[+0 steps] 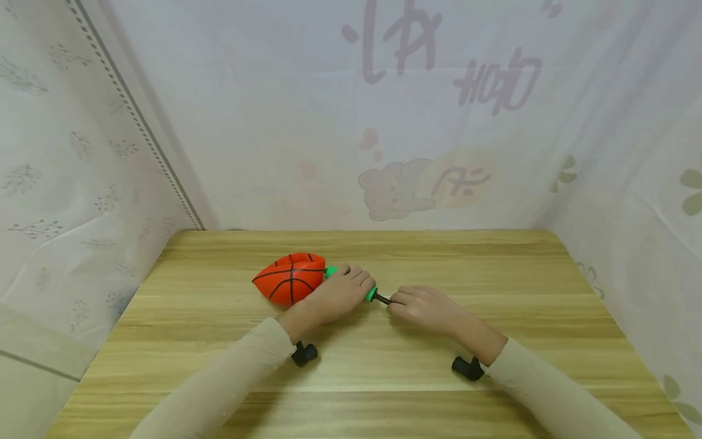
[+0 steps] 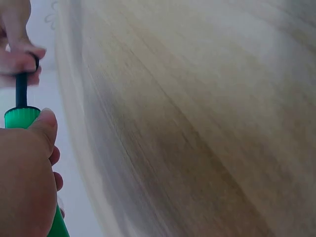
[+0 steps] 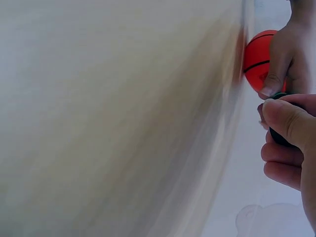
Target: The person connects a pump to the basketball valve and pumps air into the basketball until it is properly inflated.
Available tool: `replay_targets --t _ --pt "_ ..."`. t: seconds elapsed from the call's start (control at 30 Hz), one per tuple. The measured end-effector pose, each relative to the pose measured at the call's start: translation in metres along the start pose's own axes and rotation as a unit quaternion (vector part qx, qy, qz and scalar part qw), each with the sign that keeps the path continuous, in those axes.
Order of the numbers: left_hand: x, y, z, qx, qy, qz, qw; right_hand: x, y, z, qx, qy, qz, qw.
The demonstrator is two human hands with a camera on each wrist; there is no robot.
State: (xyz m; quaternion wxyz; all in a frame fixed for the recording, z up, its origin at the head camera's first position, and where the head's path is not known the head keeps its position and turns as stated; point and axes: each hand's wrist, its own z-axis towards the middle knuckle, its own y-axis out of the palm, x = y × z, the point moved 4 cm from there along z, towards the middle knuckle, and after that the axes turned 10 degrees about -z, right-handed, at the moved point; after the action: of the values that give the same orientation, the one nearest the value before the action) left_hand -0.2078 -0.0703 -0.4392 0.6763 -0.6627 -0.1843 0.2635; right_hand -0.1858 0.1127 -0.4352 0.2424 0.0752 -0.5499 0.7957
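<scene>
A partly inflated orange ball (image 1: 289, 281) with black basketball lines lies left of centre on the wooden table, its skin creased and dented. From its right side runs a green hand pump (image 1: 331, 272), joined close to the ball. My left hand (image 1: 341, 294) grips the pump's barrel, thumb along it near the black-rimmed end in the left wrist view. A black rod (image 1: 382, 299) sticks out of that end. With thumb and curled fingers, my right hand (image 1: 425, 308) holds the black handle (image 3: 282, 137) at the rod's far end, covering most of it.
The wooden table (image 1: 384, 408) reaches back to a pale printed curtain (image 1: 285, 122), with more patterned sheets on both sides. A black wrist camera mount (image 1: 304, 353) hangs under the left wrist and another black mount (image 1: 468, 368) under the right, both low over the tabletop.
</scene>
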Motion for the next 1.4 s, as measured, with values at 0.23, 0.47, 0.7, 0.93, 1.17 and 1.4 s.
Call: replay_targets --t 0.23,0.47,0.7,0.93,1.17,1.4 --pt "0.002 0.002 0.000 0.007 0.001 -0.021 0.9998 -0.001 0.002 0.006 0.020 0.007 0.017 0.9996" --pt "0.002 0.003 -0.002 0.003 0.003 -0.042 0.9991 -0.005 -0.008 -0.017 0.049 -0.009 -0.004 0.9987" --pt "-0.002 0.000 -0.004 -0.009 0.000 -0.040 0.9991 -0.006 -0.027 -0.042 0.057 -0.016 -0.030 0.9978" --pt "-0.005 -0.002 -0.004 -0.001 0.001 -0.042 0.9991 -0.004 -0.036 -0.054 0.063 -0.017 -0.023 0.9976" --pt "-0.001 -0.002 -0.002 -0.020 -0.013 -0.013 0.9996 -0.002 -0.030 -0.038 0.020 -0.023 -0.028 0.9991" --pt "0.003 -0.005 0.000 -0.016 -0.011 -0.006 0.9998 -0.002 -0.015 -0.013 0.013 -0.026 -0.026 0.9992"
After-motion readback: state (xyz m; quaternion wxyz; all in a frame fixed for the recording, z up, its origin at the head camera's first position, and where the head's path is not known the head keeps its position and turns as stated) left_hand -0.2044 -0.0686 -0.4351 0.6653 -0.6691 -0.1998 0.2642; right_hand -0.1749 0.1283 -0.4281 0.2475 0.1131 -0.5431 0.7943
